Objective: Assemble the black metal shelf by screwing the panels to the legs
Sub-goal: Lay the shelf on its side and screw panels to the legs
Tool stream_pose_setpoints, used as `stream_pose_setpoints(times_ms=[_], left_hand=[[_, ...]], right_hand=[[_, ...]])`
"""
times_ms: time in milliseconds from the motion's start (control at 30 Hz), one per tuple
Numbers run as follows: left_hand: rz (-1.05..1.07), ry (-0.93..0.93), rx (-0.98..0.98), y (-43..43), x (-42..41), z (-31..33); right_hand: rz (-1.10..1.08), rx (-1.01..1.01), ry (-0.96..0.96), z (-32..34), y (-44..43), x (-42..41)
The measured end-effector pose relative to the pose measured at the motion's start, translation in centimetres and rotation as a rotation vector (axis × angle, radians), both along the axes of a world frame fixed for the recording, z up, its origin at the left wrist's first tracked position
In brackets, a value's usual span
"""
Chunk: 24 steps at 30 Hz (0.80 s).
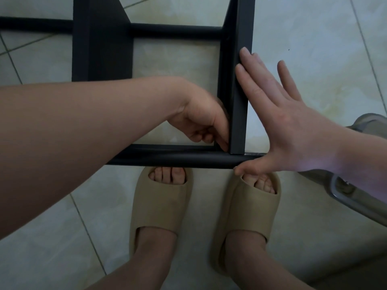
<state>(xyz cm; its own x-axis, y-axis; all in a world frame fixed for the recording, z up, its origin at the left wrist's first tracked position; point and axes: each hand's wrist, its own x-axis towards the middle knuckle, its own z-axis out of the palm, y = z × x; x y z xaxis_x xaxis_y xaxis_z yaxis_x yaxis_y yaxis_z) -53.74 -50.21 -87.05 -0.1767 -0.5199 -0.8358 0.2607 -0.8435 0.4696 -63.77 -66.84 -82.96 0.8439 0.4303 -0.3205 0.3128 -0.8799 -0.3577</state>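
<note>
Matte black metal shelf (100, 49) on pale floor tiles (314, 49), round legs (167, 159) running left to right, flat panels pointing far. The right hand (289, 126) presses flat on the right panel (238, 101) — the left hand (201, 120) curls into the near corner, its grasp hidden.

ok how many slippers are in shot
2. The left slipper is on the tiled floor just below the near black bar. The right slipper is beside it, its toe end under the thumb of the right hand. None seem hidden.
</note>
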Motion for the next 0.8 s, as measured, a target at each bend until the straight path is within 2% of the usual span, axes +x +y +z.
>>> stream_pose_setpoints(times_ms=[800], left_hand=[[-0.001,0.088,0.02,0.15,0.23,-0.19]], right_hand=[[-0.006,0.007,0.015,0.03,0.05,-0.02]])
